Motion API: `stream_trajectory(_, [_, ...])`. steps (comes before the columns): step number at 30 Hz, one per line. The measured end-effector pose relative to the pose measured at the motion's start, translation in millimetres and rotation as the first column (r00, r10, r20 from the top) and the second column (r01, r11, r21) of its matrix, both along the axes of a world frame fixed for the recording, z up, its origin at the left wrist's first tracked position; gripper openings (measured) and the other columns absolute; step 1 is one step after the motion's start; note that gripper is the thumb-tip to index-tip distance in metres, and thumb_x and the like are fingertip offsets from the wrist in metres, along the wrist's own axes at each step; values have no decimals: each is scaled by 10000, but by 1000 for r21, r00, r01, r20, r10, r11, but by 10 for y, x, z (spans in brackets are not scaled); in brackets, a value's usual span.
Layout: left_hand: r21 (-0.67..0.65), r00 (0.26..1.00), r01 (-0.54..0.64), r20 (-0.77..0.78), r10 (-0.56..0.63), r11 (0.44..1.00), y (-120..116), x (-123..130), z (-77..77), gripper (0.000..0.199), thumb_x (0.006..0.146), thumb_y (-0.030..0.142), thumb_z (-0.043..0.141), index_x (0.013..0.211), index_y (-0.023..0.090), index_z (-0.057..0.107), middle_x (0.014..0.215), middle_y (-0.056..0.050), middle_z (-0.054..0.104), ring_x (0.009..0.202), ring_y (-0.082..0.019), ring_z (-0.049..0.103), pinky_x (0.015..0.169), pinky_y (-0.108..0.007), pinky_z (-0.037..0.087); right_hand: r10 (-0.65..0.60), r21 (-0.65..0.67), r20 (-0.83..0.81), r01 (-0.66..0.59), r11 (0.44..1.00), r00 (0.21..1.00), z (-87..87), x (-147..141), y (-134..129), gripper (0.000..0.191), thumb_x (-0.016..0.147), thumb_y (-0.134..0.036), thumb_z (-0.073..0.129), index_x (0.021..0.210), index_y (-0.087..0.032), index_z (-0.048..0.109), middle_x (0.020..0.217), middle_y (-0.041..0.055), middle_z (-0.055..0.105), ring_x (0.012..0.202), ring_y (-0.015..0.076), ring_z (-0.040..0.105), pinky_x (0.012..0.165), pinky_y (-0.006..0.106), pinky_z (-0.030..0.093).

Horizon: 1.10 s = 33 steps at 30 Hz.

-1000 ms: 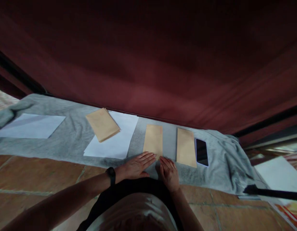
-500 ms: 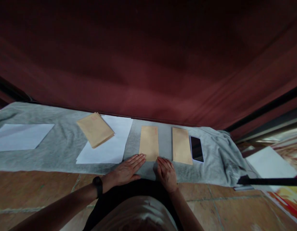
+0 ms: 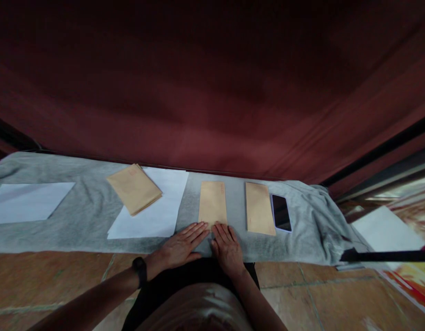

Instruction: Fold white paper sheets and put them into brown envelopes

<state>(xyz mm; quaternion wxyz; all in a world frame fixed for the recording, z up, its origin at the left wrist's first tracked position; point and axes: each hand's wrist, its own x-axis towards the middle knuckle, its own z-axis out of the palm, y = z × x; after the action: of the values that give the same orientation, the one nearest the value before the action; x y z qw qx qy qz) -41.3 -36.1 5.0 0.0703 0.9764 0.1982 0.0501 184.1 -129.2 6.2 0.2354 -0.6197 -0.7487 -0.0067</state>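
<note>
A brown envelope [image 3: 212,202] lies upright on the grey cloth [image 3: 91,202] in front of me. The fingertips of my left hand [image 3: 180,247] rest on its lower left corner, fingers extended and flat. My right hand [image 3: 227,248] lies flat over the bottom edge, its fingers stretched out and covering the lower right part. Right of it is another brown envelope or stack [image 3: 259,209]. A phone [image 3: 281,213] with a dark screen sits beside that. To the left, a pile of brown envelopes [image 3: 134,189] is tilted on top of white paper sheets [image 3: 157,224].
More white paper [image 3: 29,202] lies at the far left of the cloth. Behind the cloth rises a dark red surface [image 3: 198,115]. A black bar [image 3: 388,257] crosses the right end, near a white board [image 3: 388,230] and a colourful printed item [image 3: 410,287].
My right hand has moved left from the envelope's lower right corner onto its bottom edge, and its fingers are now flatter. My left hand stays at the lower left corner. The view shifts slightly.
</note>
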Motion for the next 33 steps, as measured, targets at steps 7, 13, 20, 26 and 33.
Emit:
stream_trajectory(7, [27,1000,-8,3,8,1000,-14,-8,-9,780,999,525,496,1621,219,138,1674,-115,244,1536,-239,249,1254,-406,216,-62,6,34,62,998,998,-77,141,-84,474,1061,-314,413,1509,-169,459,1496,107,544,1376,221,518,1212,432,317])
stream_trajectory(13, [57,1000,-1,23,0,998,-20,-11,-5,779,994,520,512,1614,195,170,1653,-125,299,1528,-240,272,1249,-403,239,-88,22,54,87,996,995,-131,227,-141,497,1068,-319,384,1543,-172,407,1503,112,534,1378,230,517,1210,444,313])
stream_trajectory(20, [81,1000,-2,27,0,997,-21,-17,-17,770,992,509,522,1605,170,201,1638,-137,330,1518,-244,298,1247,-404,252,-88,9,75,87,996,993,-148,284,-180,470,1070,-292,373,1509,-141,452,1503,113,535,1397,231,494,1213,438,305])
stream_trajectory(26, [77,999,-3,36,0,997,-16,-15,-16,739,999,498,511,1599,177,223,1637,-132,336,1512,-237,313,1239,-397,266,-112,31,64,110,993,992,-144,270,-163,465,1064,-262,365,1504,-142,457,1486,121,553,1402,239,487,1201,463,329])
stream_trajectory(33, [61,1000,-19,26,18,998,-12,-27,-54,693,1004,474,505,1584,178,269,1627,-131,357,1510,-234,320,1232,-393,276,-21,4,27,21,1000,999,-55,83,-79,451,1057,-283,405,1489,-184,486,1481,93,564,1399,218,491,1210,447,327])
